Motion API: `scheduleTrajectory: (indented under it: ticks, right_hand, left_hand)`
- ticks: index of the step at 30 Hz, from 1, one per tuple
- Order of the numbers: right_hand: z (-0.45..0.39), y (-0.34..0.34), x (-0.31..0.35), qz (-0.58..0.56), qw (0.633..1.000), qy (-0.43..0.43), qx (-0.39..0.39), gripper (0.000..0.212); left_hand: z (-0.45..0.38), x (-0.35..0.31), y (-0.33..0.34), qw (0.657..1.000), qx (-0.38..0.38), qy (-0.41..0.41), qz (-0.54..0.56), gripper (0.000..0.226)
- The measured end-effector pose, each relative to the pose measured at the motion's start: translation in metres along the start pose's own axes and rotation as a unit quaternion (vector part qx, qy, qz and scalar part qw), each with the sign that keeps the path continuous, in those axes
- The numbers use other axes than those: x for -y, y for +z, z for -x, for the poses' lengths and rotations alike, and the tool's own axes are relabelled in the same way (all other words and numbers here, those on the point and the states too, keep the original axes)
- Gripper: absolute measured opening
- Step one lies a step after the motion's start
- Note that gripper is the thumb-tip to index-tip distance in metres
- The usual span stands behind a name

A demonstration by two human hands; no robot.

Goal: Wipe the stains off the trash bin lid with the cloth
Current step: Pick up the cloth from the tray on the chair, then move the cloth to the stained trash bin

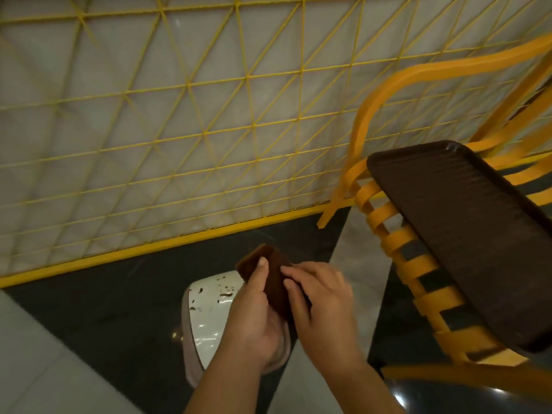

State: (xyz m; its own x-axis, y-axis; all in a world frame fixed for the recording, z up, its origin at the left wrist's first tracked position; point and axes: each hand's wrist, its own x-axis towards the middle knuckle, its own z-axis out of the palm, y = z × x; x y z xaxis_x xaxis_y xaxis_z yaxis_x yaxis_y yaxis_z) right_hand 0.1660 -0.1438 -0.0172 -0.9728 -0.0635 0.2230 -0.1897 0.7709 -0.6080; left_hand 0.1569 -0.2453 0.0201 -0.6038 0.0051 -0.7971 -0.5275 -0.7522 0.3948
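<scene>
A white trash bin lid (209, 312) sits low on the dark floor, speckled with brown stains near its far edge. Above it I hold a folded brown cloth (274, 276) in both hands. My left hand (254, 318) grips the cloth from the left with the thumb on top. My right hand (322, 306) presses its fingers on the cloth's right side. The hands hide the right part of the lid. The cloth is in the air, apart from the lid.
A yellow wire-grid fence (191, 121) with a yellow base bar stands behind the bin. A yellow slatted chair (397, 234) at the right carries a dark brown tray (466, 234). Pale floor tiles (44, 369) lie at the lower left.
</scene>
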Motion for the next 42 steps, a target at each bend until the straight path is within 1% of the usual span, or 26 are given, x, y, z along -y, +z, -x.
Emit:
scheduleTrajectory:
  ticks: [2,4,7,9,10,12,13,15,16,17,18,19,20,21,22,23,25,27,29,30,32,34,36,37,39,42]
  right_hand:
    - [0.007,0.013,0.006,-0.031,0.997,0.018,0.062,0.047]
    - [0.015,0.025,0.008,-0.074,0.989,0.048,0.119,0.06]
    - [0.026,0.038,0.015,-0.178,0.966,0.103,0.155,0.06]
    - [0.029,0.04,0.021,-0.278,0.934,0.166,0.151,0.054]
    - [0.031,0.04,0.023,-0.317,0.917,0.196,0.143,0.049]
    - [0.032,0.039,0.024,-0.377,0.879,0.262,0.128,0.034]
    - [0.032,0.037,0.025,-0.404,0.854,0.302,0.127,0.028]
    - [0.032,0.032,0.025,-0.462,0.792,0.379,0.126,0.023]
    - [0.032,0.028,0.025,-0.491,0.758,0.412,0.12,0.021]
    - [0.033,0.024,0.023,-0.51,0.73,0.441,0.112,0.018]
    - [0.035,0.02,0.02,-0.517,0.712,0.464,0.104,0.016]
    - [0.037,0.017,0.017,-0.517,0.703,0.477,0.101,0.02]
    - [0.04,0.013,0.013,-0.513,0.703,0.482,0.1,0.03]
    - [0.043,0.01,0.008,-0.503,0.708,0.486,0.101,0.039]
    - [0.046,0.008,0.002,-0.492,0.715,0.486,0.102,0.044]
    - [0.051,0.007,-0.004,-0.482,0.724,0.482,0.105,0.046]
    - [0.061,0.007,-0.014,-0.466,0.74,0.472,0.113,0.045]
    - [0.071,0.009,-0.021,-0.439,0.759,0.462,0.129,0.043]
    - [0.077,0.015,-0.029,-0.404,0.774,0.466,0.14,0.037]
    - [0.078,0.019,-0.033,-0.388,0.78,0.47,0.142,0.033]
    - [0.076,0.027,-0.04,-0.35,0.796,0.47,0.147,0.029]
    - [0.072,0.033,-0.045,-0.319,0.817,0.457,0.147,0.028]
    - [0.07,0.036,-0.048,-0.306,0.824,0.454,0.145,0.028]
    - [0.071,0.038,-0.05,-0.303,0.824,0.457,0.143,0.028]
    - [0.071,0.04,-0.054,-0.293,0.826,0.459,0.143,0.028]
    - [0.072,0.045,-0.062,-0.268,0.847,0.437,0.139,0.038]
  left_hand:
    - [0.0,-0.006,-0.011,0.999,0.038,-0.014,0.004,0.048]
    - [-0.001,-0.01,-0.026,0.996,0.083,-0.022,-0.031,0.065]
    - [-0.002,-0.011,-0.047,0.988,0.139,-0.027,-0.055,0.085]
    - [0.004,-0.01,-0.056,0.982,0.179,-0.031,-0.04,0.094]
    - [0.008,-0.008,-0.059,0.981,0.187,-0.028,-0.039,0.095]
    - [0.015,-0.005,-0.063,0.985,0.167,-0.015,-0.037,0.094]
    - [0.018,-0.001,-0.067,0.989,0.148,-0.006,-0.029,0.09]
    - [0.025,0.004,-0.073,0.994,0.108,0.027,0.009,0.076]
    - [0.029,0.005,-0.079,0.993,0.09,0.059,0.043,0.07]
    - [0.028,0.008,-0.086,0.992,0.053,0.068,0.091,0.064]
    - [0.027,0.011,-0.096,0.99,0.001,0.1,0.1,0.057]
    - [0.028,0.016,-0.107,0.988,-0.021,0.14,0.056,0.046]
    - [0.031,0.019,-0.114,0.986,-0.065,0.153,0.0,0.033]
    - [0.026,0.025,-0.126,0.97,-0.131,0.189,-0.079,0.023]
    - [0.025,0.028,-0.136,0.952,-0.167,0.214,-0.139,0.017]
    - [0.024,0.032,-0.144,0.937,-0.188,0.231,-0.18,0.015]
    - [0.023,0.036,-0.163,0.916,-0.216,0.253,-0.224,0.014]
    - [0.02,0.043,-0.178,0.899,-0.23,0.251,-0.274,0.013]
    - [0.009,0.049,-0.195,0.885,-0.25,0.232,-0.317,0.012]
    - [0.002,0.051,-0.203,0.886,-0.253,0.211,-0.327,0.013]
    - [-0.01,0.052,-0.216,0.894,-0.26,0.169,-0.323,0.027]
    - [-0.025,0.049,-0.226,0.899,-0.271,0.158,-0.305,0.039]
    - [-0.038,0.049,-0.23,0.899,-0.275,0.15,-0.306,0.043]
    - [-0.046,0.05,-0.232,0.904,-0.272,0.142,-0.298,0.043]
    - [-0.057,0.052,-0.232,0.924,-0.253,0.112,-0.262,0.038]
    - [-0.06,0.054,-0.229,0.951,-0.23,0.093,-0.186,0.021]
